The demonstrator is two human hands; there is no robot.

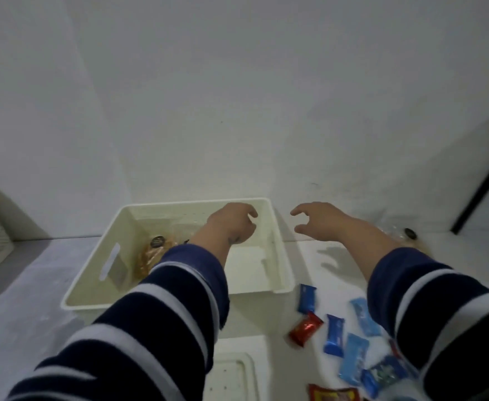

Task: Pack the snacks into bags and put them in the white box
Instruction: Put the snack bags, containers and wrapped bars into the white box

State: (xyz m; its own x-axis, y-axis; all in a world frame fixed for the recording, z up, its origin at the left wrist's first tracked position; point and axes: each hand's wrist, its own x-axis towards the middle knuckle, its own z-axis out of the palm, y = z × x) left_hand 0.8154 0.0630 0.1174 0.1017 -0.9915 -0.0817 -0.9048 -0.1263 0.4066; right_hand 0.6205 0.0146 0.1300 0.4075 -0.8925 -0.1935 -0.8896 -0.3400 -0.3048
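The white box point(139, 224) sits on the table against the wall. Inside it, at the left, lies a clear bag of brownish snacks point(150, 256) with a dark round piece. My left hand point(233, 224) hovers over the box's far right part, fingers loosely curled, holding nothing. My right hand point(318, 221) hangs just right of the box, fingers spread and empty. Loose snacks lie at the lower right: dark blue packets point(307, 298), light blue packets point(363, 315) and a red packet point(305, 328).
A second clear bag with a dark round piece point(405, 234) lies behind my right forearm. A white perforated lid or tray point(231, 377) sits at the bottom centre. A red-and-yellow packet point(334, 395) shows at the bottom edge. A dark frame point(486, 180) stands at the right.
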